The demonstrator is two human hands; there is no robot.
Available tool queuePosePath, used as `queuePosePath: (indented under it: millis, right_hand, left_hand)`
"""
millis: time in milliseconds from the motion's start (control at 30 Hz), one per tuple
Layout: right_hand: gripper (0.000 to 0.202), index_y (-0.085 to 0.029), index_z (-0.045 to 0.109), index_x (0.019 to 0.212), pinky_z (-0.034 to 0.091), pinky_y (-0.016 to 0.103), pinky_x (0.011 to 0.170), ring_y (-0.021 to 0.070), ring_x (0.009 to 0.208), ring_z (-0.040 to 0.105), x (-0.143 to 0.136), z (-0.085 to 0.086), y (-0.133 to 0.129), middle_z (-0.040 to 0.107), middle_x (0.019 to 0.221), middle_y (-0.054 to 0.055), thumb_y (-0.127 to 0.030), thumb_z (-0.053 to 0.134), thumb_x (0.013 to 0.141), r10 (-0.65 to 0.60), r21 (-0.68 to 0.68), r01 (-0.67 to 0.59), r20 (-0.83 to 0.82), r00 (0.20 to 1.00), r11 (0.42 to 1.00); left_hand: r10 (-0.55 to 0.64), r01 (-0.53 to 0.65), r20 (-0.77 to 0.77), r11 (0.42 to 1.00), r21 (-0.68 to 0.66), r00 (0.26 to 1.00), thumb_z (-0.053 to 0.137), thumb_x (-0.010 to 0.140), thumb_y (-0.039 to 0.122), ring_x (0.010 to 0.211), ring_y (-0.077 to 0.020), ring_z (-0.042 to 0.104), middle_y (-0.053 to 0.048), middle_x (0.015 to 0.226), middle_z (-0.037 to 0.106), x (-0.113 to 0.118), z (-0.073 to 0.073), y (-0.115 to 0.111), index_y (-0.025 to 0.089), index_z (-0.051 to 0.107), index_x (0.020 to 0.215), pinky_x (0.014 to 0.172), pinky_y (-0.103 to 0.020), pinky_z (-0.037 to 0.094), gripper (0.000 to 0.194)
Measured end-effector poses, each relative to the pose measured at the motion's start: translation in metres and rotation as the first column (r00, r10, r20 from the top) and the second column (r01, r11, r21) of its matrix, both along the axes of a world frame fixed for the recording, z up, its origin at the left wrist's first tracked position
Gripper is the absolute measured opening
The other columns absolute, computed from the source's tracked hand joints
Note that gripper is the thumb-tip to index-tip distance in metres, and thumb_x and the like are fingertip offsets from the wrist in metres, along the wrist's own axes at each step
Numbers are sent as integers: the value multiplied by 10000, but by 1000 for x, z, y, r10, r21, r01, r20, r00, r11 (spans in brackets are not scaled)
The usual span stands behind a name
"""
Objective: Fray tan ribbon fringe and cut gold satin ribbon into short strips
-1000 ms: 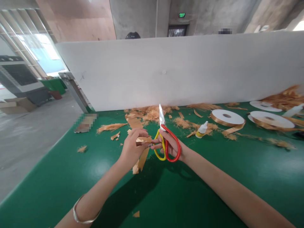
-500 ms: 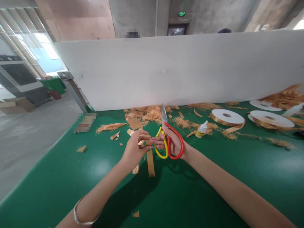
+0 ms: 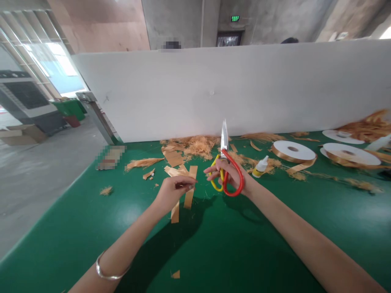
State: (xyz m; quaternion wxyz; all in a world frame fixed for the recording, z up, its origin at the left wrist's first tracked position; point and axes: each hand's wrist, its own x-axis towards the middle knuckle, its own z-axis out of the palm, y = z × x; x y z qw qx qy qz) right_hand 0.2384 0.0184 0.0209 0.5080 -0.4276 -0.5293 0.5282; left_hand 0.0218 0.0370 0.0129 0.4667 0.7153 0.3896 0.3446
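My left hand (image 3: 172, 193) pinches a short tan ribbon strip (image 3: 190, 196) at its middle, above the green table. Under and beside that hand lie other ribbon strips (image 3: 175, 211). To the right, my right hand (image 3: 230, 175) is wrapped round scissors (image 3: 233, 175) with one red and one yellow handle; their blades point up and away, and look closed. The fingers of my right hand reach through the handles towards the left. The two hands are apart.
Loose tan fibres (image 3: 200, 147) lie along the white partition (image 3: 210, 97). A small glue bottle (image 3: 260, 167) stands right of the scissors, with ribbon spools (image 3: 293, 150) beyond it. A ribbon scrap (image 3: 176, 274) lies near the front of the green table (image 3: 244, 252).
My right hand has moved right and slightly up with the scissors, away from my left hand. The strip at my left hand has tilted and shifted up.
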Motion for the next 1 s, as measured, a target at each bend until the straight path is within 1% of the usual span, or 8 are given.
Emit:
queuePosePath:
  millis: [100,167,300,433,600,667,800,1000]
  right_hand:
    - [340,-181,493,638,356,246,507,108,522,488,10,3,3,535,575,-20,-451,696,679,-50,34,47,96,994,998]
    - [340,-181,497,643,310,245,505,90,502,404,17,3,6,449,547,-53,-420,739,622,-111,63,99,246,963,993]
    - [391,-196,444,649,256,246,510,86,512,316,23,3,8,333,569,-70,-454,733,597,-178,114,138,571,801,984]
    - [421,-210,380,643,259,253,515,98,527,319,22,-1,9,358,609,-51,-502,683,630,-211,161,137,686,696,977]
    - [393,-213,386,668,307,266,544,133,583,404,25,-14,19,414,669,-20,-522,629,668,-232,194,129,766,600,973]
    - [375,-210,396,693,338,273,566,150,633,448,27,-20,23,447,729,-1,-513,617,680,-233,195,127,774,589,972]
    - [330,-211,386,780,381,272,569,153,676,488,30,-27,26,454,826,16,-470,583,722,-169,128,110,739,653,986]
    - [299,-221,372,756,380,273,515,140,601,431,23,-23,12,462,777,16,-472,535,759,-130,66,123,755,642,990]
  left_hand:
    - [61,-61,15,998,19,998,650,704,245,805,-202,670,-61,977,694,-7,6,5,196,686,921,757,-343,540,226]
    - [85,-85,1,996,6,996,664,700,251,805,-213,677,-52,906,710,-11,10,8,208,658,1007,760,-348,541,310]
    - [161,-159,-67,986,42,985,673,696,233,810,-227,681,-27,752,714,-19,16,11,231,628,1069,729,-333,543,375]
    - [153,-147,-95,987,65,984,662,704,234,792,-225,683,-16,732,712,-19,17,11,240,617,1089,724,-331,536,388]
    - [100,-102,-69,994,-28,993,657,710,254,788,-246,686,-38,703,718,-17,15,10,200,583,1143,725,-352,518,443]
    - [90,-93,-61,994,-52,994,657,711,264,787,-242,684,-36,700,718,-17,12,12,201,575,1144,726,-348,512,445]
    - [89,-90,-46,995,-30,995,655,709,286,755,-221,671,-32,724,708,-19,3,16,201,592,1099,697,-333,505,404]
    - [82,-82,-12,997,0,997,676,671,285,723,-158,631,-69,1040,678,-17,-9,20,181,684,902,691,-294,509,253]
